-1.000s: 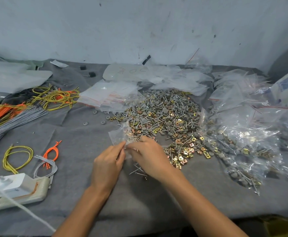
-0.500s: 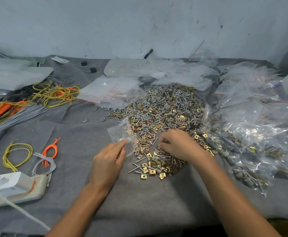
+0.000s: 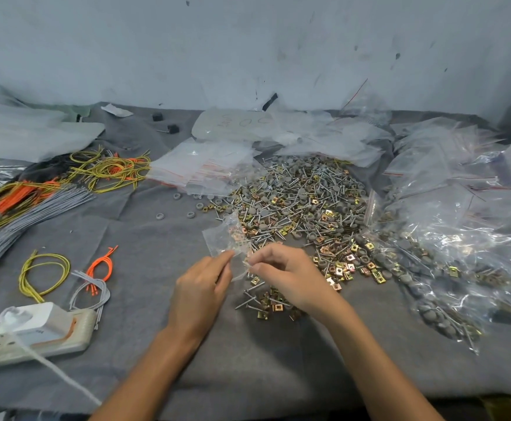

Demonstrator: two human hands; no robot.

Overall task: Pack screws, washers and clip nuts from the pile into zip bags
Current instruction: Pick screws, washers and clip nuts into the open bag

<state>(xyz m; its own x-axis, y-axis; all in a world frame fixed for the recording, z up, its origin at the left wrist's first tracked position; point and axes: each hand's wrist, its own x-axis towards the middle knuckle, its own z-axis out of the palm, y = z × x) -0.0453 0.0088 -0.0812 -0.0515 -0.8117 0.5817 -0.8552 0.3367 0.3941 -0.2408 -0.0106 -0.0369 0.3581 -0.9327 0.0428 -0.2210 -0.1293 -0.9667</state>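
One small clear bag [image 3: 222,238] stands tilted up off the grey cloth [image 3: 145,238] at the centre of the frame. Your left hand [image 3: 199,294] pinches its lower edge between thumb and fingertips. Your right hand [image 3: 289,276] is just right of it, fingers curled and tips drawn together at the bag's mouth. Whether they pinch the plastic or some small piece cannot be told.

Right behind the bag, toward the upper right, spreads the pile [image 3: 303,202] of screws, grey washers and gold clip nuts. A thin scatter from it lies under your right wrist. Filled bags [image 3: 448,256] are heaped along the right of the frame, touching the pile's edge. A stack of empty bags [image 3: 205,165] lies above centre.

Yellow and orange wires [image 3: 111,171] tangle at the upper left, with a grey wire bundle [image 3: 35,208] below them. A power strip [image 3: 35,335] sits at the lower left.
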